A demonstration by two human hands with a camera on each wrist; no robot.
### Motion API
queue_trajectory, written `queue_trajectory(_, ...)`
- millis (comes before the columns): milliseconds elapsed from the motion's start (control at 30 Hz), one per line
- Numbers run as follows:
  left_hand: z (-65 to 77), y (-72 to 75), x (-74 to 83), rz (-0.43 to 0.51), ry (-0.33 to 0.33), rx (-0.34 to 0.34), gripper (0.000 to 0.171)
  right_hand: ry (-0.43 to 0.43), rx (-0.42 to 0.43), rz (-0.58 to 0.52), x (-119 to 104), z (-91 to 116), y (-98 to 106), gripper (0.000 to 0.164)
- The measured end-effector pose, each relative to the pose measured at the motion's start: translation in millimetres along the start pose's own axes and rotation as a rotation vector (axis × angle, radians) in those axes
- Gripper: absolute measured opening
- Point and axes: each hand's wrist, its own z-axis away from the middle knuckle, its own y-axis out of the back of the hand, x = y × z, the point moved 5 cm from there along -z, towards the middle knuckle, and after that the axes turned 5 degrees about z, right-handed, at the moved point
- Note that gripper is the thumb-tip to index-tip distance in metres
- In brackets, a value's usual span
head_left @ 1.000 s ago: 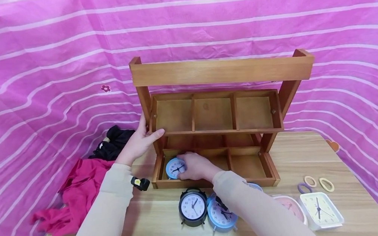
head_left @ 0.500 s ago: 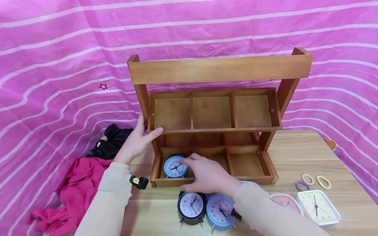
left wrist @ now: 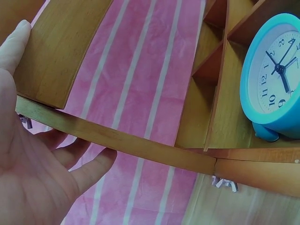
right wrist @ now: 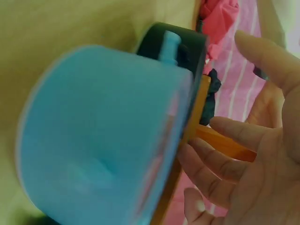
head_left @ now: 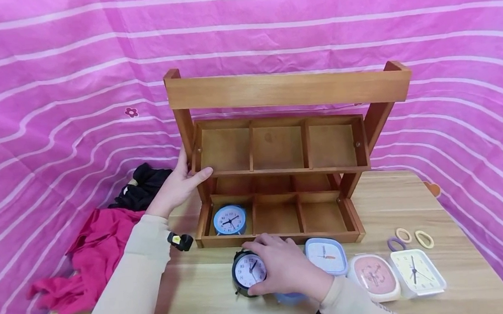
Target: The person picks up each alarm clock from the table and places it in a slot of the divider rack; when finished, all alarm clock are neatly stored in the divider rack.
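Observation:
My left hand (head_left: 175,187) holds the left side of a two-tier wooden rack (head_left: 288,90), thumb in front and fingers behind the side board. Inside the lower tray's left compartment stands a round blue alarm clock (head_left: 230,220), tilted back, also close by in the left wrist view. My right hand (head_left: 285,268) is spread over a round black alarm clock (head_left: 247,273) on the table, fingers by its top and thumb by its lower right edge. Its fingers look loose in the right wrist view. A second blue alarm clock (right wrist: 93,131) stands beside the black one, mostly hidden by that hand in the head view.
Right of the hand stand a lavender square clock (head_left: 325,256), a pink clock (head_left: 374,277) and a pale yellow square clock (head_left: 418,272). Several hair ties (head_left: 403,236) lie behind them. Magenta cloth (head_left: 103,255) and black cloth (head_left: 142,186) are at left. A striped curtain surrounds the table.
My right hand has let go of the blue alarm clock in the lower left compartment and moved down and right to the black alarm clock. The left hand stays on the rack.

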Motion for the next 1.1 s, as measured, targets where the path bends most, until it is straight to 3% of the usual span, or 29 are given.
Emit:
queue_trajectory(267,-2.5,-0.1,1.9,0.009,-0.014,0.001,0.101,-0.017,0.042,0.020,3.5,-2.5,-15.0,0.092)
queue_trajectory(600,-3.5,-0.1,3.0,0.029,-0.051,-0.003,0.098,-0.044,0.070,0.011,2.9,-4.7,-20.4,0.086)
queue_trajectory(767,-2.9,0.3,1.2,0.033,-0.055,-0.002,0.098,-0.017,0.065,0.017,2.3,-8.6,-21.7,0.085)
queue_trajectory(933,-2.0,-0.6,-0.4,0.030,-0.047,0.000,0.097,0.004,0.048,0.017,1.2,-10.8,-17.7,0.085)
queue_trajectory(1100,-1.7,-0.3,1.3,0.027,-0.047,0.002,0.096,0.036,0.082,0.031,-2.5,-7.8,-1.3,0.085)
